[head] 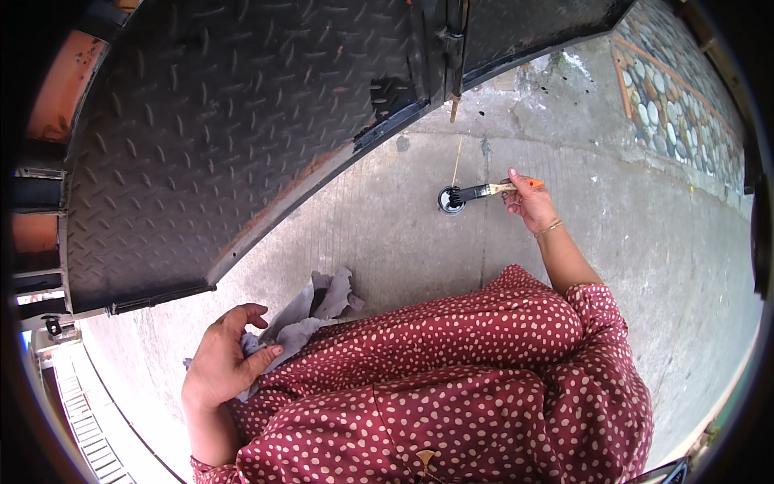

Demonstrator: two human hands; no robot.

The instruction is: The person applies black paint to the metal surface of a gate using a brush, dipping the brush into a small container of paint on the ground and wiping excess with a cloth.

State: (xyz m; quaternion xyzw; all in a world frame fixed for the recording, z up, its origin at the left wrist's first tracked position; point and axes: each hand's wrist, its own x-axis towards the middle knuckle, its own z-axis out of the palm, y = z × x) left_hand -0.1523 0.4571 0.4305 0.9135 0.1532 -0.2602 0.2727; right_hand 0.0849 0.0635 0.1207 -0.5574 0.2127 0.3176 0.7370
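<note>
In my right hand (pixel 530 199) is a paintbrush (pixel 484 191) with an orange-tipped handle. Its black-coated bristles reach over a small open can of black paint (pixel 451 201) on the concrete floor. A thin stick (pixel 457 162) leans out from the can. My left hand (pixel 227 357) has its fingers curled around a crumpled grey rag (pixel 296 330), which trails over my lap. Ahead of me stands a diamond-plate steel panel (pixel 242 133), mostly black. Bare grey and rusty metal (pixel 284 193) shows along its lower edge, with a glossy black patch (pixel 392 97) farther right.
A vertical hinge rod (pixel 455 54) joins the panel to a second dark panel (pixel 532 24). Pebble-set stonework (pixel 665 103) borders the concrete floor (pixel 604 230) at the right. An orange-and-black frame (pixel 63 85) stands at the left, with a white slatted grate (pixel 84 417) below.
</note>
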